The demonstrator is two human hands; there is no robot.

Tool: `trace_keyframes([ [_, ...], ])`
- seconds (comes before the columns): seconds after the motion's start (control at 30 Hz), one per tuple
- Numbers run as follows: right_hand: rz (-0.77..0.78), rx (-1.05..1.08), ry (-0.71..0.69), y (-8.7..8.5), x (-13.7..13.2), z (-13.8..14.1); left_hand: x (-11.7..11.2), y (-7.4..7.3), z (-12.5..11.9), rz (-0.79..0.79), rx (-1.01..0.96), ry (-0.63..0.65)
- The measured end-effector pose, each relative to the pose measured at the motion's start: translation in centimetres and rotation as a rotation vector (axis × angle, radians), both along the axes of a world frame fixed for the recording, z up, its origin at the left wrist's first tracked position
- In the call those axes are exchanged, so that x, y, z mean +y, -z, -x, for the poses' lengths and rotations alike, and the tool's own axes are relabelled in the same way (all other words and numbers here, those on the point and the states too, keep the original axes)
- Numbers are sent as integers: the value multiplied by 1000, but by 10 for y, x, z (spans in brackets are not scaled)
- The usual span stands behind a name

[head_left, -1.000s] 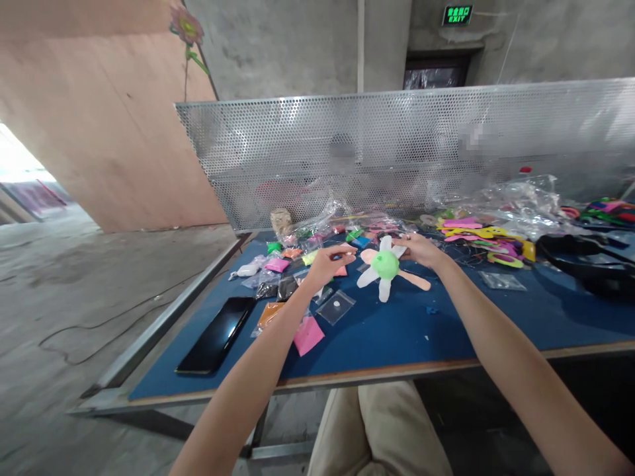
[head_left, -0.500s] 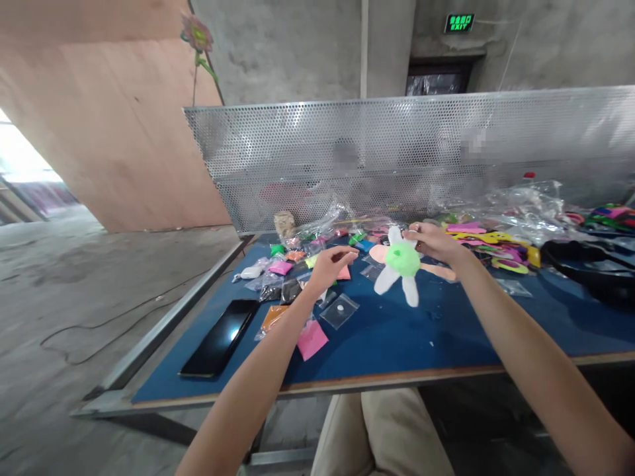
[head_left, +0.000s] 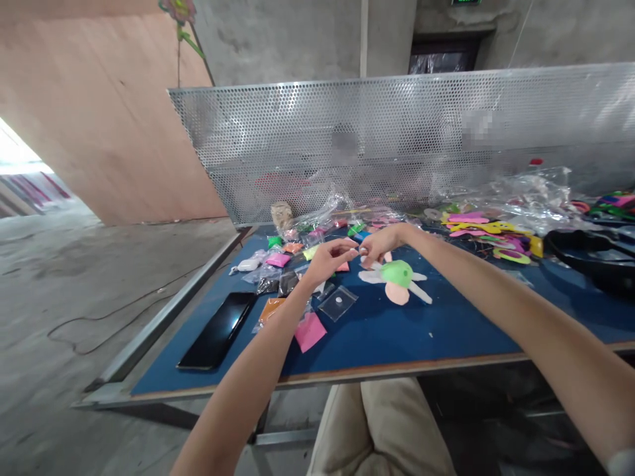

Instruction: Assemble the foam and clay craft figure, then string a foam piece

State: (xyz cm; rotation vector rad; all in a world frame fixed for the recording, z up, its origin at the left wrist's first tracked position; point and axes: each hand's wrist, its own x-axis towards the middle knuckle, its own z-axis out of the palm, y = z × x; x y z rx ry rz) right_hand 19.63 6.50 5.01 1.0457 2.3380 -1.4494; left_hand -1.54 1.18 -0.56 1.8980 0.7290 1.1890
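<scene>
My left hand point(head_left: 331, 259) is over the middle of the table with thumb and fingers pinched together. Almost touching it, my right hand point(head_left: 381, 243) has its fingers closed too. A tiny whitish bit seems to show between the fingertips, too small to name. Just below my right hand is a soft clay figure point(head_left: 397, 272) with a green round centre and white and peach petal-like parts. It seems to lie on the blue tabletop, and I cannot tell if my right fingers touch it. A small clear zip bag point(head_left: 338, 302) with a white dot lies nearer me.
A black phone point(head_left: 217, 330) lies at the table's left. Clay packets, including a pink one point(head_left: 310, 332), spread around my left forearm. Colourful flat cut-outs point(head_left: 489, 231) and a black strap point(head_left: 585, 261) lie to the right. A perforated metal screen point(head_left: 317, 145) stands behind.
My right hand has moved left to meet my left hand. The clay figure, held up by the right hand before, is turned round and lower. The view has tipped slightly down.
</scene>
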Motion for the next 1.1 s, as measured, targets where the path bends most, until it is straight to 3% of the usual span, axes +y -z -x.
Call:
trace_keyframes([
  [0.07,-24,1,-40,3,0,21,1,-2,2,-9,-43,-30],
  [0.2,-480,7,-38,5,1,36,-3,-9,3,-59,0,-75],
  [0.33,-705,27,6,2,0,4,-16,-18,1,-177,186,-129],
  [0.5,-1003,67,305,6,-21,-57,-27,-20,-9,-336,435,54],
  [0.63,-1013,215,398,18,-35,-84,-26,-14,-19,-415,538,150],
  [0.83,-992,469,502,46,-37,-79,-26,-1,-23,-470,691,269],
  [1.0,-1015,356,359,55,-42,-77,-28,11,-21,-460,687,269],
  [1.1,-977,382,351,54,-48,-80,-29,15,-22,-430,685,261],
])
